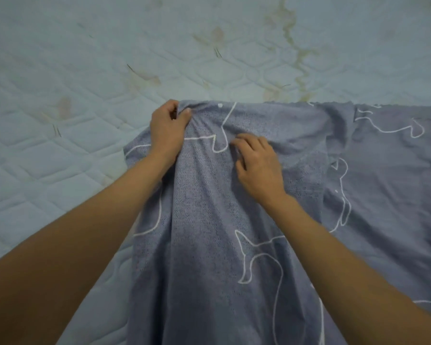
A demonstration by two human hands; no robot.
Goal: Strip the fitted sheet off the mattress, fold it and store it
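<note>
**Two hands at the sheet's far edge**

Both hands work near the centre of the frame. The left hand [168,130] has its fingers and thumb curled round the far left corner of the sheet [209,220], gripping a bunch of cloth. The right hand [256,163] lies just beside it on top of the sheet, fingers bent with their tips on the fabric; whether they pinch a fold I cannot tell.

The sheet, blue-grey with white line drawings, lies on the mattress [85,58] and fills the centre, the lower middle and the right of the frame. Its far edge runs level from the left hand to the right border and turns wavy toward the right. Its left edge drops from the left hand to the bottom of the frame. An upper layer ends in a fold right of the right hand, and a flatter layer spreads beyond it.

Bare quilted mattress, pale and stained, takes the whole upper half and the left side.
</note>
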